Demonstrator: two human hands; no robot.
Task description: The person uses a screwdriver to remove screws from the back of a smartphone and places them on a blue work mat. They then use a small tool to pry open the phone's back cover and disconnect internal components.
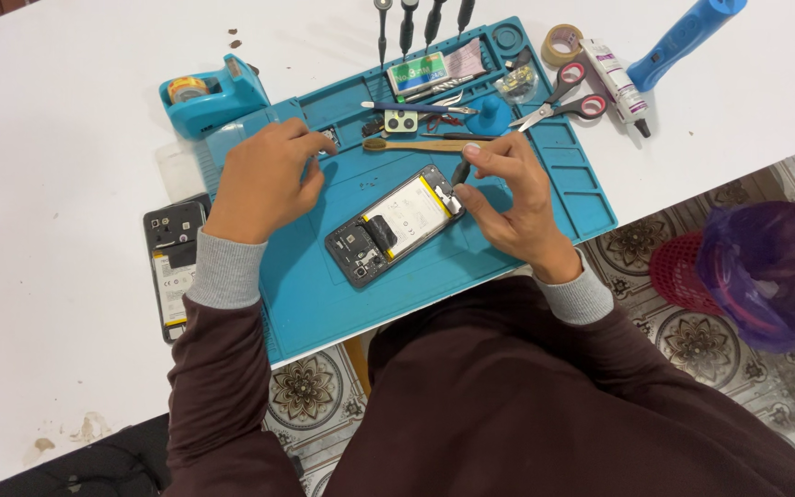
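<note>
Both forearms, in dark sleeves with grey cuffs, reach forward from the near edge. The left hand (pixel 264 179) rests knuckles up, fingers curled under. The right hand (pixel 508 198) bends inward at the wrist, its thumb and fingertips pinched together.

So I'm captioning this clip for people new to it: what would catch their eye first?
The opened smartphone, back cover off, lies at the middle of the blue repair mat. The right hand holds a small screwdriver at the phone's upper end, and the left hand rests at the mat's upper left. A blue tape dispenser stands beyond the mat, and red-handled scissors lie to its right.
</note>
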